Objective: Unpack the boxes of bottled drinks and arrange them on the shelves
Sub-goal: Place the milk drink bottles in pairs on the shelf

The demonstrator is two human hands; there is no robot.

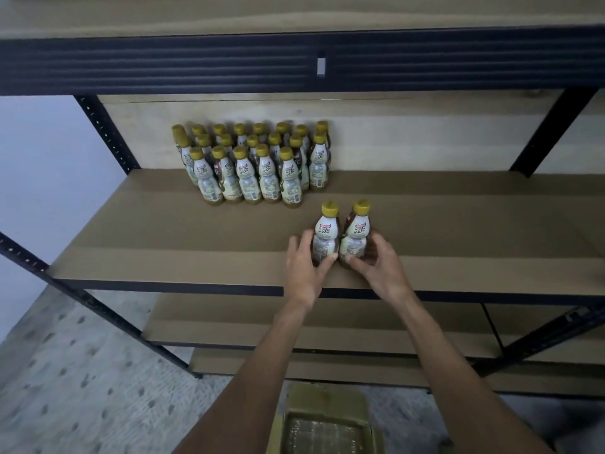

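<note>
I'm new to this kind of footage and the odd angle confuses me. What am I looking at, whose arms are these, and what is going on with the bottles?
There is no machine here. One camera worn on a person's head looks forward and down, so the two bare arms are the wearer's own. The left hand grips the left bottle and the right hand grips the right bottle. Both bottles are upright, side by side, near the front of a brown shelf. Farther back on that shelf, a group of bottles with the same yellow caps stands in rows against the back panel. Below, on the floor, is an open cardboard box. What it holds is too dim to tell.
</note>
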